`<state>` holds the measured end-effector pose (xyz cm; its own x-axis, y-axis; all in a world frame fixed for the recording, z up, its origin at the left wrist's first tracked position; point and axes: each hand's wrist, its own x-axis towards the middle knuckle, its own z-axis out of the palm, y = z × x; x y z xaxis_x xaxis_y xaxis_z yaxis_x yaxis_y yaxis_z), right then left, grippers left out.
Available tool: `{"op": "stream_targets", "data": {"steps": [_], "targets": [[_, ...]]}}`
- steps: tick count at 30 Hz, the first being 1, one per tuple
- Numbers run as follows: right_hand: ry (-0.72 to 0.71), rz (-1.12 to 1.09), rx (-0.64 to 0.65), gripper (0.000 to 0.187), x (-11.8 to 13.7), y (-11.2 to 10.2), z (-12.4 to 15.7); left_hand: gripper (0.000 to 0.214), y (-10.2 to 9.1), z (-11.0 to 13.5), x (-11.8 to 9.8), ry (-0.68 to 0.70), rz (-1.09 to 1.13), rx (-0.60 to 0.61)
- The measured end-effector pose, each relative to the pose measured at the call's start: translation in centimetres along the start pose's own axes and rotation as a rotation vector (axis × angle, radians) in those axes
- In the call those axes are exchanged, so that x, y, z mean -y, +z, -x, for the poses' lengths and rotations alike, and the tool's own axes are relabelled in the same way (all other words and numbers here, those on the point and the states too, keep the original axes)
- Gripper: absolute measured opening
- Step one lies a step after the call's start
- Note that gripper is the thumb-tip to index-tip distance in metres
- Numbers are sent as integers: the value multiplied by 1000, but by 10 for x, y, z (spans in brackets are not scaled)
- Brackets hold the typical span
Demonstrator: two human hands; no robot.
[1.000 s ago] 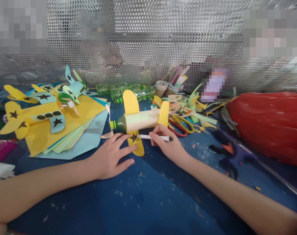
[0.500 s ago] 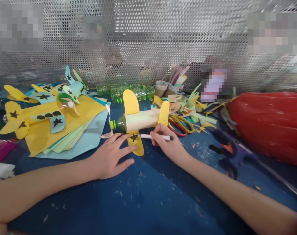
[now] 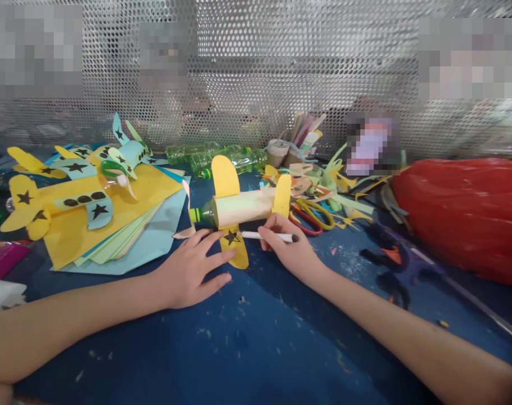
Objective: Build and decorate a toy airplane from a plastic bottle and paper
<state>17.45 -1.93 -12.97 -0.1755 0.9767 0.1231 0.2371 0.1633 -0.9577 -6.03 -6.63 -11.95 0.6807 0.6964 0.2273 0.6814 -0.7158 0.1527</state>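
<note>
At the far left of the blue table (image 3: 205, 354) there is a magenta object (image 3: 5, 259), cut by the picture's edge. Next to it, a yellow toy plane (image 3: 57, 194) with blue wings and black stars rests over a yellow sheet (image 3: 152, 180); pale green and blue papers (image 3: 154, 247) spread out under this sheet.

Then comes the left hand (image 3: 192, 273), which lies with its fingers spread and grips nothing; its fingertips reach the near wing (image 3: 239, 257) of the bottle plane (image 3: 247, 208). This plane lies in the middle, in front of the hands, its green cap to the left and a yellow tail piece to the right. On the near wing is a black star (image 3: 230, 237).

The right hand (image 3: 287, 242), apart from the left, pinches a white marker (image 3: 268, 237). The marker's tip is just beside the star; whether it touches the paper, I cannot tell. Behind this hand lie scissors (image 3: 328, 216) with yellow and red handles, and at the far right, a shiny red bag (image 3: 462, 219).
</note>
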Motion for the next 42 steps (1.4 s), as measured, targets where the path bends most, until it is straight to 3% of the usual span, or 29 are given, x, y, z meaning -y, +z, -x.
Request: {"op": "stream_targets", "data": {"steps": [18,42], "targets": [[6,-78,5,21,8,-1,2,43,1,0,0,-1,-8,9],[0,8,9,19,6,0,1,41,0,0,0,-2,16,-15]]}}
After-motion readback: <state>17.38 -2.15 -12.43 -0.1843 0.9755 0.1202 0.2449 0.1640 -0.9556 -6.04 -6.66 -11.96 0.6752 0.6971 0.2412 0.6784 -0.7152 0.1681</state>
